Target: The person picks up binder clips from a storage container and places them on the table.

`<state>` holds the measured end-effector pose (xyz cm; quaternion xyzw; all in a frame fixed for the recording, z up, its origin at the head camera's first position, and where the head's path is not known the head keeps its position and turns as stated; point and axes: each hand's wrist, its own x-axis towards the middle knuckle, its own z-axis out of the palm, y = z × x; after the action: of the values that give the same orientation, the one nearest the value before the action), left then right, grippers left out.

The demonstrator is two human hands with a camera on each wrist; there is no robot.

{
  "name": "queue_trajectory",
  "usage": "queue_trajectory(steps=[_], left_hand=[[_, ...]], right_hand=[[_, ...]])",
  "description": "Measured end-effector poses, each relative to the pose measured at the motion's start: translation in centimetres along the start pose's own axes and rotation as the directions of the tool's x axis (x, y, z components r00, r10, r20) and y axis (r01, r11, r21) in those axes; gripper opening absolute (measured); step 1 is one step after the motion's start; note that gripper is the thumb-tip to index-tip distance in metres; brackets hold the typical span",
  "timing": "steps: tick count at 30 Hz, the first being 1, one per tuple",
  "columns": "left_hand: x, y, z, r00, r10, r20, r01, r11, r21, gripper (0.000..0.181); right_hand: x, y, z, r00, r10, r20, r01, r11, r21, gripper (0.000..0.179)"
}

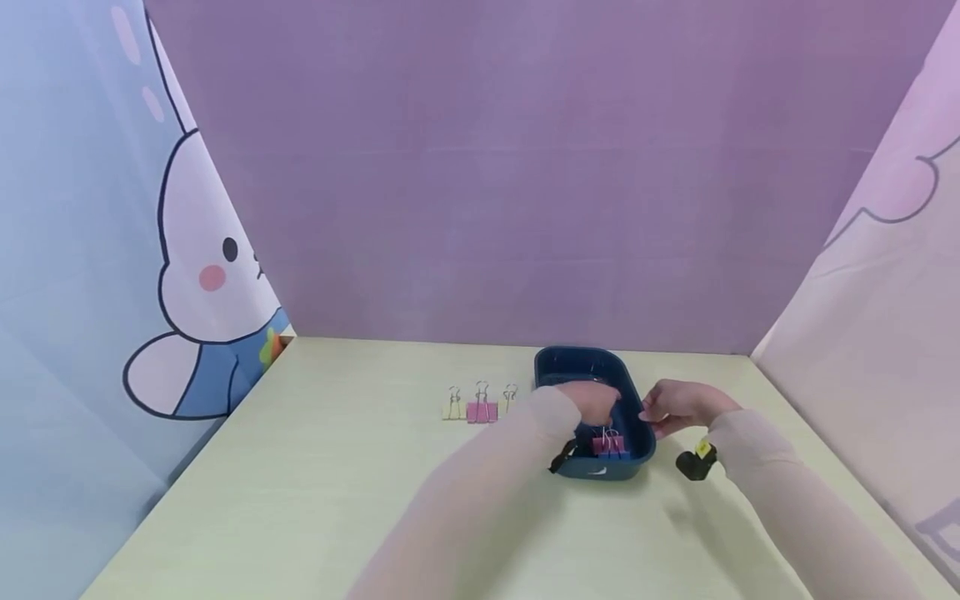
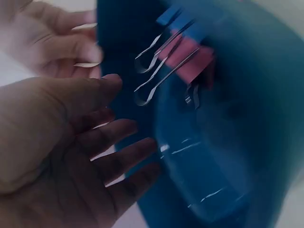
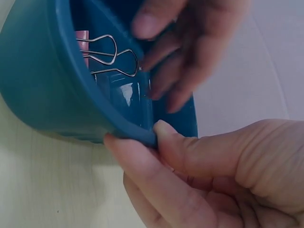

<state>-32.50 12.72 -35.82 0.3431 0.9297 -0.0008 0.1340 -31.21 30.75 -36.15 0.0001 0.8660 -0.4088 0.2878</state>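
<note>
A dark blue bin (image 1: 630,468) stands on the table. Inside it, near the front wall, sit a pink binder clip (image 2: 194,64) and a blue binder clip (image 2: 185,26) with wire handles sticking out. My left hand (image 1: 597,402) is over the inside of the bin, fingers spread and apart from the clips in the left wrist view, holding nothing. On the right side, my right hand (image 1: 678,404) pinches the bin's rim (image 3: 121,126) between thumb and forefinger.
Left of the bin, a pink binder clip (image 1: 482,412) lies between two pale yellow binder clips, one (image 1: 453,412) on its left and another (image 1: 507,402) partly behind my left sleeve. A purple cloth (image 1: 480,208) borders the table's back edge, with printed cloths at both sides.
</note>
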Motion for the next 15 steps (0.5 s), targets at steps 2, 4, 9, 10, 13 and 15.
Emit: queue_trajectory(steps=[2,4,9,10,13,15], left_hand=[[0.3,0.0,0.6,1.0,0.005,0.009,-0.005,1.0,0.005,0.024],[0.7,-0.1,1.1,1.0,0.0,0.017,0.0,1.0,-0.01,0.015],[1.7,-0.5,1.7,1.0,-0.013,0.025,0.015,0.996,-0.089,0.014],[1.9,-0.6,1.8,1.0,-0.016,0.024,0.018,0.994,-0.103,0.015],[2.3,-0.7,2.1,0.999,-0.028,0.017,0.03,0.989,-0.147,0.017],[2.4,-0.7,2.2,1.0,-0.029,0.008,0.03,0.985,-0.169,0.018]], right_hand=[[0.0,0.0,0.1,1.0,0.001,-0.001,-0.001,1.0,-0.003,0.012],[0.0,-0.1,0.1,1.0,-0.002,0.001,0.002,1.0,-0.009,0.013],[0.0,-0.2,0.2,1.0,-0.005,0.0,0.005,1.0,-0.014,0.013],[0.0,-0.2,0.2,1.0,-0.005,-0.001,0.005,1.0,-0.015,0.014],[0.0,-0.1,0.2,1.0,-0.008,-0.001,0.008,1.0,-0.022,0.014],[0.0,0.0,0.2,1.0,-0.009,-0.001,0.009,1.0,-0.02,0.015]])
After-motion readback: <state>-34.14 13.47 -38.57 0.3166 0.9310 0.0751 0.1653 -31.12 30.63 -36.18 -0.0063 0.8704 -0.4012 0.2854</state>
